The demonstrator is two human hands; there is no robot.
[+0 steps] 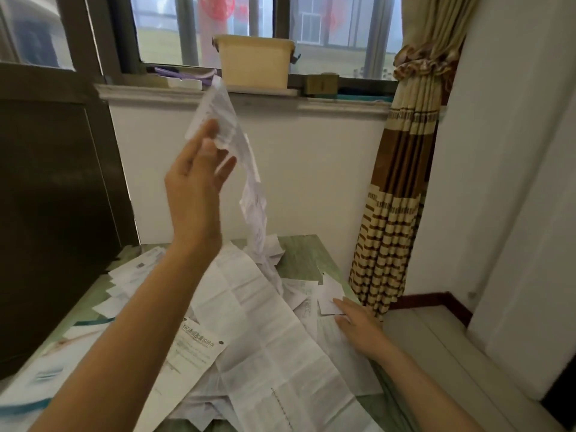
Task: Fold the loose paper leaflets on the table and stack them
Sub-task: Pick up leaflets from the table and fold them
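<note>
We hold a long, narrow white paper leaflet (237,145) high above the desk. It is thin, printed in grey and creased crosswise into many panels. Our left hand (194,182) is raised in front of the window, and its grip pinches the strip near its top end between thumb and fingers; blur hides exactly which fingers. The leaflet's long axis runs almost upright, leaning from the grip down and to the right. Its limp lower end trails into the heap of loose white leaflets (265,338) at the far middle of the pale green desk (300,254).

That free end lies nearer our right hand (358,325), which rests flat on papers at the desk's right edge. Its fingers are straight and hold nothing, and the fingertips touch a small white folded sheet (328,296). We judge the fold will need the hanging end brought up to the held end, or the strip laid flat.

The heap is made of wide unfolded sheets, overlapping, soft and crinkled. Beyond it, a cream plastic box (254,62) sits on the windowsill, and a brown-and-cream striped curtain (402,182) hangs to the right.
</note>
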